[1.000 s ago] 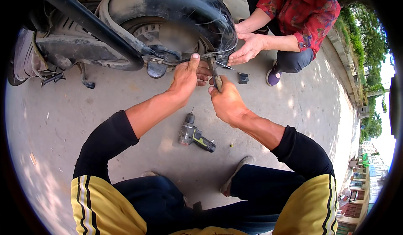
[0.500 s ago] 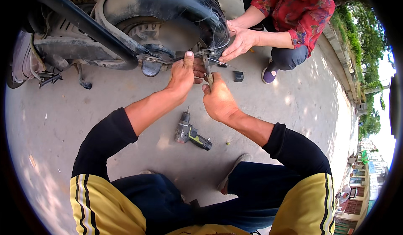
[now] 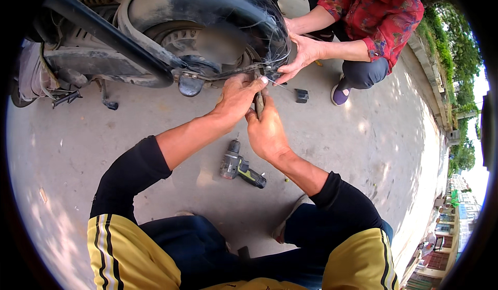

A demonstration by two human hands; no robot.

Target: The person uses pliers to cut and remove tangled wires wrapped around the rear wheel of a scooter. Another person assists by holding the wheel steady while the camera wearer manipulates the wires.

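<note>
My right hand (image 3: 268,132) grips the worn handles of a pair of pliers (image 3: 259,103), which point up at the rear edge of a scooter's mudguard (image 3: 220,75). My left hand (image 3: 236,99) is bent in beside the pliers' head, thumb laid over it and fingers curled; what they pinch is hidden. Thin loose wires (image 3: 275,54) tangle around the end of the black tyre (image 3: 228,10). Just right of the pliers, the hands (image 3: 306,54) of another person in a red flowered shirt hold the tyre's end, and a thin wire sticks out there.
A cordless drill (image 3: 231,163) lies on the concrete ground (image 3: 171,196) between my feet and the scooter. Near the other person's shoe (image 3: 340,94) is a small black block (image 3: 301,95). The scooter's frame bar (image 3: 111,41) and kickstand (image 3: 106,98) are at the left.
My left hand has shifted right, its thumb now across the pliers' head instead of pointing up. My right hand has moved slightly and keeps its grip. The other person's near hand has turned and spread.
</note>
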